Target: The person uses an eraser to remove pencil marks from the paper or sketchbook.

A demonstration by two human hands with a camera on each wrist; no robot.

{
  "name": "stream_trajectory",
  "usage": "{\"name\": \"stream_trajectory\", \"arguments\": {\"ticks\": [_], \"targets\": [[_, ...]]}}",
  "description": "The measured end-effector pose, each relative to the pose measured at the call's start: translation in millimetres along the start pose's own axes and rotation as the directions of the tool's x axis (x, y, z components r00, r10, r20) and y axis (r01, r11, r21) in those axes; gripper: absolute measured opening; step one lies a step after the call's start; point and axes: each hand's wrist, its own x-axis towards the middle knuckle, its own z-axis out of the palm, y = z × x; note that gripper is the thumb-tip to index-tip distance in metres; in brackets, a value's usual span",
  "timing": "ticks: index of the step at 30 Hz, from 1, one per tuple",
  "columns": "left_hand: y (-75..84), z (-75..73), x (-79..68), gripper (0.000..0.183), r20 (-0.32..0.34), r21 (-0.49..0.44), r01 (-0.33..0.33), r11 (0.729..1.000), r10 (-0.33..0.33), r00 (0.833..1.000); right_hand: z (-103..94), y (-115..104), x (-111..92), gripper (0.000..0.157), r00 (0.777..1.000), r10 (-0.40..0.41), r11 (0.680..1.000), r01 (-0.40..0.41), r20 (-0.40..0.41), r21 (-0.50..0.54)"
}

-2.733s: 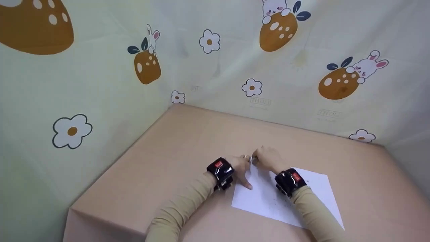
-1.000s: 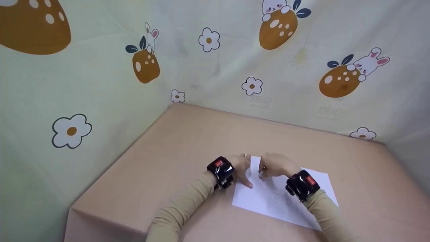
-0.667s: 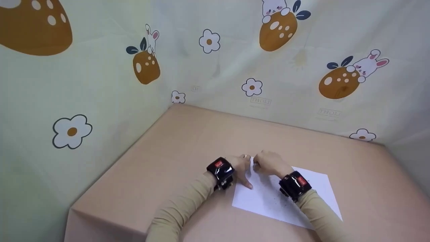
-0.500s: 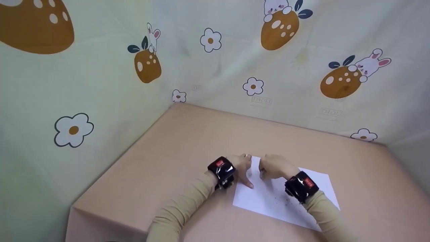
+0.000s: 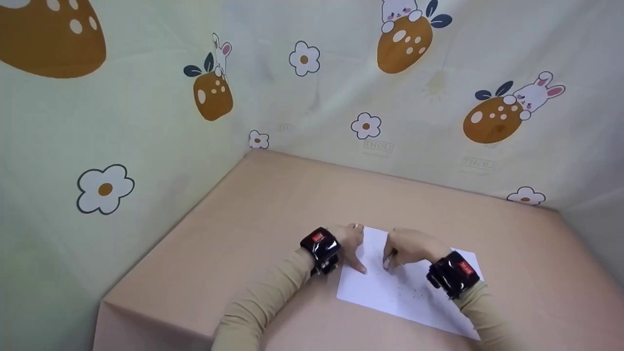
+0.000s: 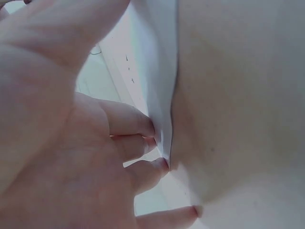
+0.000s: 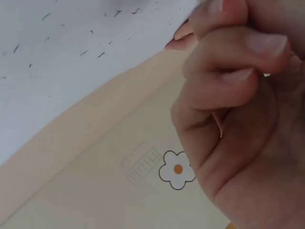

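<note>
A white sheet of paper (image 5: 363, 290) lies on the tan-covered table, with small dark crumbs (image 5: 412, 294) scattered over its middle. My left hand (image 5: 350, 242) presses on the sheet's left edge with thumb and fingers spread; the left wrist view shows its fingertips (image 6: 159, 164) along the paper's edge. Over the upper part of the paper, my right hand (image 5: 412, 245) pinches a small whitish eraser (image 5: 387, 263), mostly covered by the fingers. The right wrist view shows that hand's curled fingers (image 7: 219, 90), but the eraser is hidden there. Dark specks (image 7: 100, 55) show on the sheet.
The tan cloth (image 5: 273, 204) covers the table out to its front left edge. Printed curtains (image 5: 336, 97) with flowers and rabbits rise behind and along the left side. Black camera straps (image 5: 321, 248) sit on both wrists.
My right hand has rubbed back and forth on the paper near its top left, and now sits lower and further right, with the eraser. My left hand has stayed in place.
</note>
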Motion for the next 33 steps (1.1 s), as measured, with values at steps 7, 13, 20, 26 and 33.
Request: {"name": "stream_trajectory", "arguments": {"ticks": [7, 13, 20, 26, 33], "targets": [[0.4, -1.7, 1.5, 0.108, 0.012, -0.036, 0.022, 0.999, -0.022, 1.000, 9.2, 5.1, 0.6, 0.008, 0.988, -0.054, 0.999, 0.053, -0.143, -0.012], [0.2, -1.4, 3.5, 0.108, 0.018, -0.007, 0.020, 1.000, -0.020, 1.000, 4.7, 4.5, -4.5, 0.005, 0.998, -0.037, 0.999, 0.038, -0.040, 0.034], [-0.4, -1.0, 2.7, 0.108, 0.008, -0.038, 0.010, 0.999, -0.009, 1.000, 12.8, 6.5, -1.5, 0.009, 0.988, -0.066, 0.997, 0.072, -0.137, 0.040], [-0.2, -2.1, 2.4, 0.108, 0.015, -0.010, 0.003, 1.000, -0.003, 1.000, 6.4, 5.3, -4.9, 0.008, 0.998, -0.047, 0.998, 0.049, -0.052, 0.043], [-1.1, -2.3, 0.9, 0.106, 0.016, -0.024, 0.009, 1.000, -0.009, 1.000, 13.8, 6.6, 0.7, 0.012, 0.979, -0.089, 0.996, 0.088, -0.185, -0.017]]}}
